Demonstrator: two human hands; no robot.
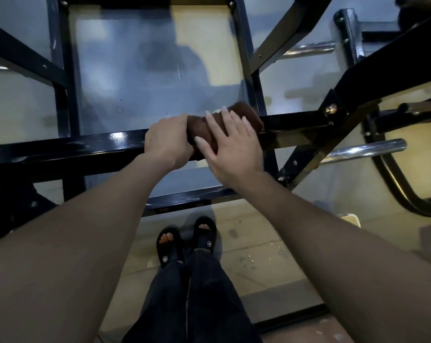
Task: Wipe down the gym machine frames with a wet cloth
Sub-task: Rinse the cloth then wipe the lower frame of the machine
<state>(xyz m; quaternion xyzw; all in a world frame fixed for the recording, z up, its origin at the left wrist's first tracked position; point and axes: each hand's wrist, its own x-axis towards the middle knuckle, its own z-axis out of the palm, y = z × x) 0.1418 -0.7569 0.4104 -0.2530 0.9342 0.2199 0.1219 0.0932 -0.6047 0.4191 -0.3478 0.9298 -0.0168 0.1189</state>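
A dark brown cloth (246, 115) is wrapped over a black horizontal bar (85, 152) of the gym machine frame, in the middle of the view. My left hand (167, 142) curls over the bar and grips the cloth's left end. My right hand (231, 147) lies on top of the cloth with its fingers straight and spread, pressing it onto the bar. Most of the cloth is hidden under my two hands.
More black frame members run upright (61, 58) and diagonally (395, 63) around the bar. Chrome pegs (365, 149) (308, 49) stick out at the right. A lower black crossbar (192, 196) sits close to my feet in black sandals (184, 241) on the tiled floor.
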